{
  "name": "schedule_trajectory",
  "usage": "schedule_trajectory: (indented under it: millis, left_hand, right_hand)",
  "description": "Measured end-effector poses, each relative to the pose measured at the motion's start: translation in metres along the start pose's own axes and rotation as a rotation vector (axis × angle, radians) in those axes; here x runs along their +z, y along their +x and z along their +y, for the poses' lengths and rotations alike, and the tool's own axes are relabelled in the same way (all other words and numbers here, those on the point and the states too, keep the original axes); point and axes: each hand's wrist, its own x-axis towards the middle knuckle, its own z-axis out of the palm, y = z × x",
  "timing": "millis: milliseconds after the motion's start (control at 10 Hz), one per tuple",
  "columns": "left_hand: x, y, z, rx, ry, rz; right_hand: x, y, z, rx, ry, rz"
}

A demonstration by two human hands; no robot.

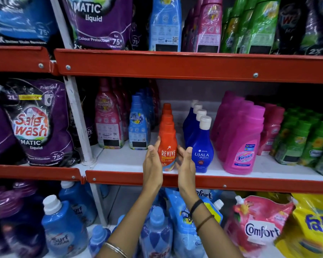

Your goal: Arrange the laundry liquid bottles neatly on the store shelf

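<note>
An orange Revive bottle stands at the front of a row of the same orange bottles on the white middle shelf. My left hand lies flat against its left side, fingers pointing up. My right hand cups its right side, so the bottle is held between both palms. Right beside it runs a row of blue Ujala bottles with white caps. A row of pink Vanish bottles stands further right.
Pink and blue Comfort bottles stand to the left, green bottles at far right. Purple Safewash pouches fill the left bay. Red shelf edges run above and below. The lower shelf holds Surf bottles and Comfort pouches.
</note>
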Motion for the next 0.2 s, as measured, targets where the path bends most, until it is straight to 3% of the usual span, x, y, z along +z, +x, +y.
schedule_trajectory:
  millis: [200]
  left_hand:
    - [0.004, -0.008, 0.005, 0.127, 0.198, 0.026]
  right_hand:
    - [-0.020, -0.007, -0.006, 0.011, 0.183, 0.074]
